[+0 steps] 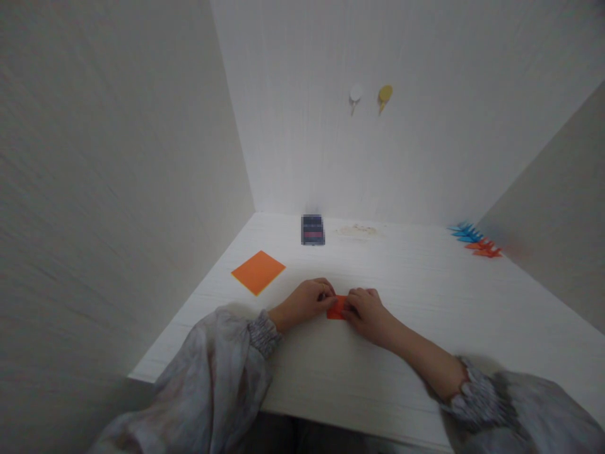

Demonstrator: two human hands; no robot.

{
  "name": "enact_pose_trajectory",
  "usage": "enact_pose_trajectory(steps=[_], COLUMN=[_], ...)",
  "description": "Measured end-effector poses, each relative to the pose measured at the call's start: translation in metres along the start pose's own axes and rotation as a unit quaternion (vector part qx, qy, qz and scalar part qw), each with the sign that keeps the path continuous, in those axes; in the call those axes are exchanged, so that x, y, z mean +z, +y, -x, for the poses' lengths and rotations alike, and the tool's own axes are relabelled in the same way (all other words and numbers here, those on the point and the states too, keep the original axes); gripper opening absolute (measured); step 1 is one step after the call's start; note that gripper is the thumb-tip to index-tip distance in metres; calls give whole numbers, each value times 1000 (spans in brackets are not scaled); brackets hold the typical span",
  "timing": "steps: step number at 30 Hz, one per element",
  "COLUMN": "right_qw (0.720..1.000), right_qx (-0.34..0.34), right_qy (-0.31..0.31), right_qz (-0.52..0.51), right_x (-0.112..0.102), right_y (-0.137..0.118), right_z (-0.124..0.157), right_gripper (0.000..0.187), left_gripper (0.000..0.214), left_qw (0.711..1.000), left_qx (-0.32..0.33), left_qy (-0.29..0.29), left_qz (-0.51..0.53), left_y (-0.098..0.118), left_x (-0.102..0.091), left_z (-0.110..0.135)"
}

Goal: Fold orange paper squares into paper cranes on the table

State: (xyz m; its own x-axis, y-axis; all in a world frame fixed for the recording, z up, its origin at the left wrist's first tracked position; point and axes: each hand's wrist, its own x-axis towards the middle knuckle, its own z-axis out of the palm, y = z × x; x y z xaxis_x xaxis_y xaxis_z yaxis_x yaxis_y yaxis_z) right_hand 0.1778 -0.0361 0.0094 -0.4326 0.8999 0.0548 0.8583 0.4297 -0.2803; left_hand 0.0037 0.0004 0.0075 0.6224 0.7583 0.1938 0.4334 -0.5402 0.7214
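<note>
A small folded piece of orange paper (337,309) lies on the white table (416,302) between my two hands. My left hand (309,300) has its fingers curled and pinches the paper's left side. My right hand (367,310) is closed on the paper's right side, pressing it to the table. Most of the paper is hidden under my fingers. Both my forearms rest on the table in loose grey patterned sleeves.
A flat stack of orange square paper (258,271) lies to the left. A small dark box (312,229) stands by the back wall. Several folded blue and orange paper figures (475,239) sit at the far right. Two round hooks (370,96) hang on the wall.
</note>
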Motion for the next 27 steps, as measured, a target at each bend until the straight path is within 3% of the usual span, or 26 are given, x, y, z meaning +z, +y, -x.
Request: enact_pose_trajectory(steps=[19,27], right_qw=[998,990], right_qx=[66,136], right_qy=[5,-47], right_qz=[20,6], right_x=[0,-8], right_y=[-10,-15], right_z=[-2,-8], right_gripper=[14,20], left_gripper=[16,18], left_qw=[999,999], left_qx=[-37,-40], left_qy=[16,4], left_qz=[-21,10], left_y=[-3,-6], left_x=[2,4], left_z=[0,-1])
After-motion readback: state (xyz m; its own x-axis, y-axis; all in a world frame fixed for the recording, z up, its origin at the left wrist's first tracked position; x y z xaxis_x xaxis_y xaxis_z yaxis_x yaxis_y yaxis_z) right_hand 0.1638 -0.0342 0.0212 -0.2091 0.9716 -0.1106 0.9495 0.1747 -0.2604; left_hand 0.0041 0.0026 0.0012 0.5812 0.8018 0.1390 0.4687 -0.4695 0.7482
